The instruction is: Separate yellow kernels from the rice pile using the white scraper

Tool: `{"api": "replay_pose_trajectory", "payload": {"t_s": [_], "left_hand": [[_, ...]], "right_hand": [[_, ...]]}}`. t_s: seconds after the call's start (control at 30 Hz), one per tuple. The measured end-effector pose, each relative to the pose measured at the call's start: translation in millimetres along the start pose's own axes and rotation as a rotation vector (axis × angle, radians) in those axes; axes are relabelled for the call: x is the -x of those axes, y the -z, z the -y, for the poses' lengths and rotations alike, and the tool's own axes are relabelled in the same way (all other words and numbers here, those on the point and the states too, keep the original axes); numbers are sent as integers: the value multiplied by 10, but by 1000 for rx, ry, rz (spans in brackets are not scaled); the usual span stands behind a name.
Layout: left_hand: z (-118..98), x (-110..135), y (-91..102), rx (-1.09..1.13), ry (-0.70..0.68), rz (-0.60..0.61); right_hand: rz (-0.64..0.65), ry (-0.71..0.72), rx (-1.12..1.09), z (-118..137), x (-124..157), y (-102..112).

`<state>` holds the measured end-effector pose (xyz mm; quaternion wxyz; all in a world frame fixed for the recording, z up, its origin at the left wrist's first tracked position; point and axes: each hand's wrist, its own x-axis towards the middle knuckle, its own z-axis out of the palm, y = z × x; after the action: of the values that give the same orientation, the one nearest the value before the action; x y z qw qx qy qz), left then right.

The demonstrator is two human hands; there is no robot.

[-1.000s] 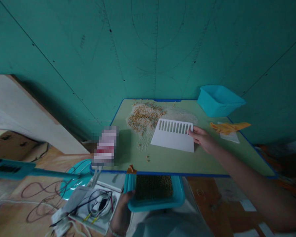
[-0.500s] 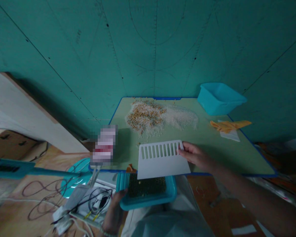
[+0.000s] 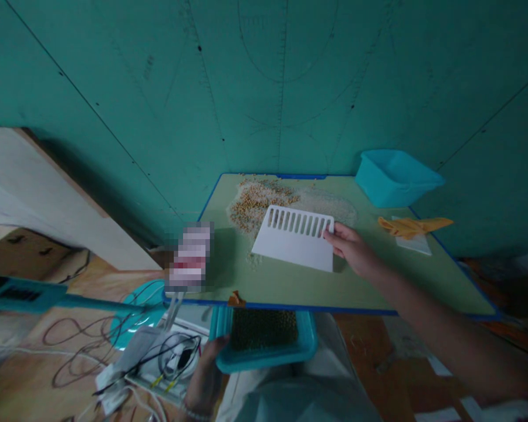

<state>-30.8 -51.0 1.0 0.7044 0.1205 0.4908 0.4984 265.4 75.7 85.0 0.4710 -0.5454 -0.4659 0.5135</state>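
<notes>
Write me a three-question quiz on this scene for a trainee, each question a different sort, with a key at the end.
1. Multiple choice: what does the right hand hold?
A) a spoon
B) a white slotted panel
C) a brush

2. True or false: on the right side of the table, the blue tub stands farther from the person than the orange cloth.

3. Fill in "near" or "far": the left hand holds a blue tray at the table's ____ edge.

Key: 1. B; 2. True; 3. near.
</notes>
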Motion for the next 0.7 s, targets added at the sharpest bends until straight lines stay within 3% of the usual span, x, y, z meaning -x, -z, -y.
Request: {"api": "replay_pose_trajectory", "payload": {"t_s": [0.2, 0.4, 0.7], "left_hand": [[42, -1, 28, 52, 7, -38], [37, 3, 39, 33, 23, -44], [-14, -10, 38, -39, -4, -22]], "right_hand": [[40, 37, 12, -18, -186, -94], [127, 25, 10, 49, -130, -194], [130, -16, -9, 93, -98, -231]]}}
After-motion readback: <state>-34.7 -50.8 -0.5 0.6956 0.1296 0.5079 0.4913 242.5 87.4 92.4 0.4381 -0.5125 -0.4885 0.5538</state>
